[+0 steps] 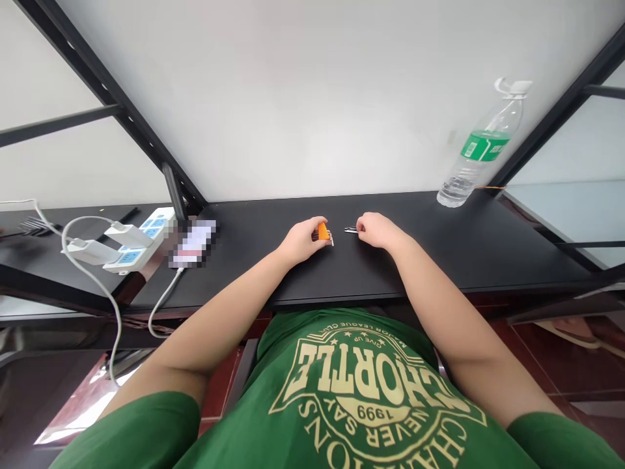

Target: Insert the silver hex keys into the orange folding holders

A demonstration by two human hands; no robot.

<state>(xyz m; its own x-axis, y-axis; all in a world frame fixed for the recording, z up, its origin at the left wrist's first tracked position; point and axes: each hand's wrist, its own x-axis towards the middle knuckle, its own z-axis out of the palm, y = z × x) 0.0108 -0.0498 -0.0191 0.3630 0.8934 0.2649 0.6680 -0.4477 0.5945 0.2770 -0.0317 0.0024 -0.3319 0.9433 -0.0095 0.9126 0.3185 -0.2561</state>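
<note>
Over the middle of the black desk (371,270), my left hand (301,242) is closed around a small orange object (323,231). Dark parts show beside the orange, and a whitish or silvery piece sticks out at its right end; its exact kind is too small to tell. A short distance to the right, my right hand (377,230) pinches a slim silvery metal piece (351,230), whose tip points left toward the orange object. The two held things are apart. My right fingers hide the rest of the metal piece.
At the back right stands a large water bottle (481,150) with a green label. A charging phone (194,242), blurred out, lies on the left beside a white power strip (146,238) with plugs and a looping white cable (100,283). Black metal frames (146,140) flank the desk.
</note>
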